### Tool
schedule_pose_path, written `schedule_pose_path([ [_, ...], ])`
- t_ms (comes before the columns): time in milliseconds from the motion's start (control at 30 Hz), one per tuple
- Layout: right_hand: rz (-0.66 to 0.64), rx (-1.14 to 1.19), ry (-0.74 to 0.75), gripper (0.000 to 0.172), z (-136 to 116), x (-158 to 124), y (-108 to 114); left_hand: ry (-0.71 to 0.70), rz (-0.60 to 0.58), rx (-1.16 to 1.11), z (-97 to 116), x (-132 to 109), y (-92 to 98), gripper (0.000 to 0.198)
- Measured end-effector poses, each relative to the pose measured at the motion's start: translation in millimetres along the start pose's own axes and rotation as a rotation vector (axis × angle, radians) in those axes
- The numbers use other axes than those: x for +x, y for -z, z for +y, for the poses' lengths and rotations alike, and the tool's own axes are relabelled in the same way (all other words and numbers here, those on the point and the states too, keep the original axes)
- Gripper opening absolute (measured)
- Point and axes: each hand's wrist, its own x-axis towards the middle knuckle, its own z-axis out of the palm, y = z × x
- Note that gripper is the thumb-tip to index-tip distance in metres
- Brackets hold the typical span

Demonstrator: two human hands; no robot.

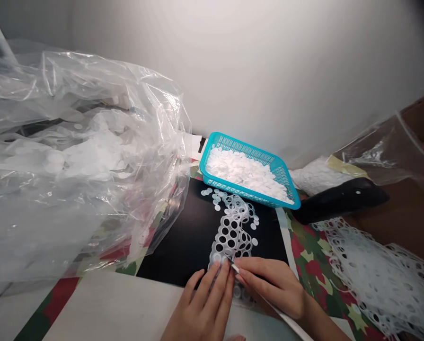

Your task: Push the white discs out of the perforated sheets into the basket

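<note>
A perforated clear sheet (229, 227) is laid on a black mat (176, 237), its far part stretched out beyond both hands and its near part partly covered by them. It is pressed by the left hand (205, 303) – the grip spread flat, fingers slightly apart. A white pen-like tool (290, 321) is clamped in the grip of the right hand (282, 286), its dark tip held at the sheet, just beside the left fingertips. Small discs (217, 207) are scattered around the sheet's far end, near a blue basket (240, 191).
</note>
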Motion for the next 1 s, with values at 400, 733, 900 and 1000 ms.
schedule_pose_path([
  [400, 0.091, -0.115, -0.012, 0.030, 9, -3, -5, 0.002, -0.017, 0.012, 0, -1, -0.3, 0.056],
  [733, 0.086, 0.124, -0.126, 0.029, 6, 4, -3, -0.001, -0.041, 0.016, 1, -4, -3.1, 0.055],
  [900, 0.094, 0.229, -0.159, 0.028, 5, 5, -5, 0.042, 0.014, -0.020, 5, -3, -6.5, 0.055],
  [1000, 0.117, 0.214, -0.151, 0.026, 3, 8, -3, 0.029, 0.010, -0.018, 3, 0, -3.6, 0.054],
])
